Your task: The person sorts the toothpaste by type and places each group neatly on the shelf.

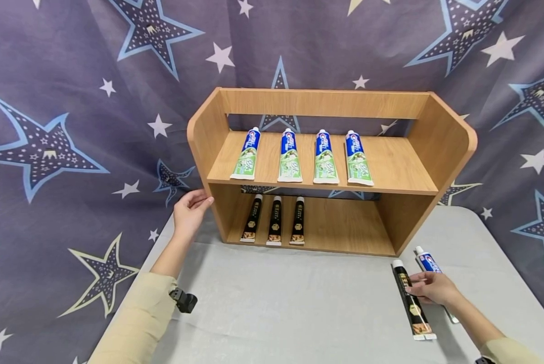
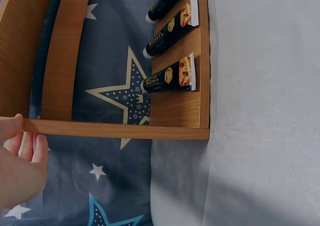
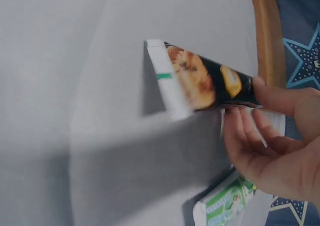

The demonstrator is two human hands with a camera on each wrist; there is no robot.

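Observation:
My right hand (image 1: 433,289) pinches a black toothpaste tube (image 1: 410,303) between thumb and fingers, over the table at the right; its white cap points toward the shelf. Partly behind that hand lies a blue, white and green toothpaste tube (image 1: 428,263), its green end (image 3: 227,203) showing in the right wrist view. My left hand (image 1: 191,212) grips the front edge of the left side panel of a wooden two-tier shelf (image 1: 345,242), thumb on one face and fingers on the other (image 2: 25,161). Three black tubes (image 1: 275,222) lie side by side on the lower tier, toward the left.
Several blue-and-green toothpaste tubes (image 1: 290,156) lie in a row on the upper tier. The shelf stands on a table with a light grey cover (image 1: 272,303). A dark curtain with stars (image 1: 49,146) hangs behind it.

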